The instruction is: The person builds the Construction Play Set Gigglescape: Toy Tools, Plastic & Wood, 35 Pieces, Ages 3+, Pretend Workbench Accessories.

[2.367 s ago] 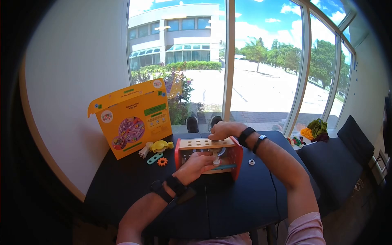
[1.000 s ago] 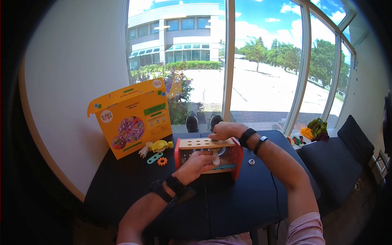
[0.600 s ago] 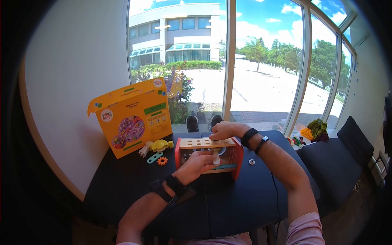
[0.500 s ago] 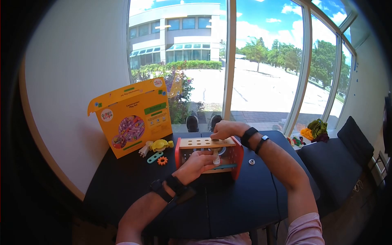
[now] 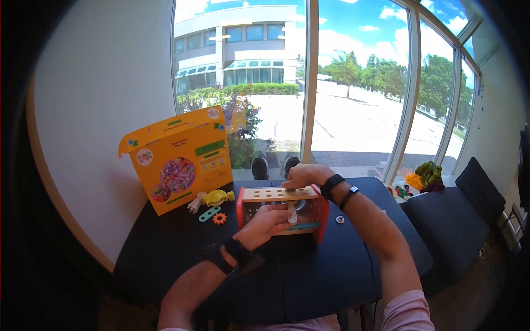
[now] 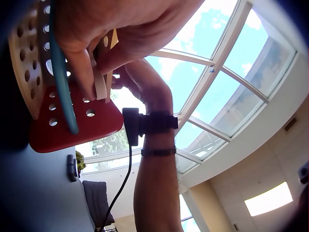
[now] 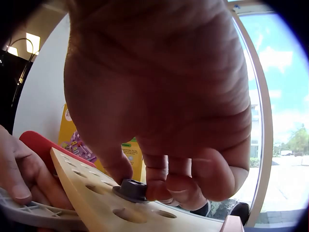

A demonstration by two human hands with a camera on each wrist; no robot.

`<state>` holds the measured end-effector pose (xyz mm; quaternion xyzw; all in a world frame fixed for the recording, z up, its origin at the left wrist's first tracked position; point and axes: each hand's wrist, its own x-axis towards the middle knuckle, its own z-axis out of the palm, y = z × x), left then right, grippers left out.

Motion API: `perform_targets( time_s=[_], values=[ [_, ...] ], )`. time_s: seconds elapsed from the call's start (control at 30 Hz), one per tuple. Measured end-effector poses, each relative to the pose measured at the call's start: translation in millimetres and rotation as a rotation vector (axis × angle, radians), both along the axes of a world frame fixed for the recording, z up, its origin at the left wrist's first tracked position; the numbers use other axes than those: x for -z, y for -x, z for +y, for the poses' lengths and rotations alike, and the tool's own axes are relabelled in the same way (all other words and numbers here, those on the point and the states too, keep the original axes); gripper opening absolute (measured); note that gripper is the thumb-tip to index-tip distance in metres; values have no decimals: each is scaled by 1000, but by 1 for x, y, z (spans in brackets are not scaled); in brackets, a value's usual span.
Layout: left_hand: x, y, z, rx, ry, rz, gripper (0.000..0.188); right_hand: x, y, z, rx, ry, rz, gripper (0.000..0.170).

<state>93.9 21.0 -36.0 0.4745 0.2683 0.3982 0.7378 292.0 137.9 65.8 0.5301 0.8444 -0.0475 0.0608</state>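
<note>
On the table stands a wooden toy bench with a holed top board (image 5: 259,193) and red side panels (image 5: 322,223). Below the board's right part, my left hand (image 5: 266,223) grips a pale strip (image 5: 292,214). The left wrist view shows that strip (image 6: 100,85) between the thumb and fingers of the left hand (image 6: 120,26), beside a teal bar (image 6: 60,77). Above the board is my right hand (image 5: 305,175). In the right wrist view, the right hand (image 7: 159,92) pinches a dark grey round piece (image 7: 133,190) at the board's surface. Its underside is hidden.
A yellow box (image 5: 185,160) stands behind left. Near it lie a teal strip (image 5: 209,214), an orange gear (image 5: 220,218) and yellow pieces (image 5: 215,197). A small white round piece (image 5: 340,219) lies right of the bench. A dark chair (image 5: 447,220) stands at the right.
My right forearm and elbow have shifted a little to the left, and the wrist has turned slightly. Both hands keep their places at the bench, and the left hand looks unchanged.
</note>
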Motion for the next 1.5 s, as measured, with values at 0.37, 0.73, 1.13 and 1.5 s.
perform_targets(
  time_s=[0.37,0.73,1.13,1.5],
  values=[
    [-4,0,-4,-4,-11,0,32,-3,0,-8,34,34,45,73],
    [-6,0,-7,-13,-16,15,33,4,-6,-6,-3,29,104,73],
    [-7,-1,-9,-9,-14,0,33,2,2,-11,86,0,54,73],
    [-10,-2,-10,-33,2,14,33,-1,-3,-19,34,-23,47,68]
  ],
)
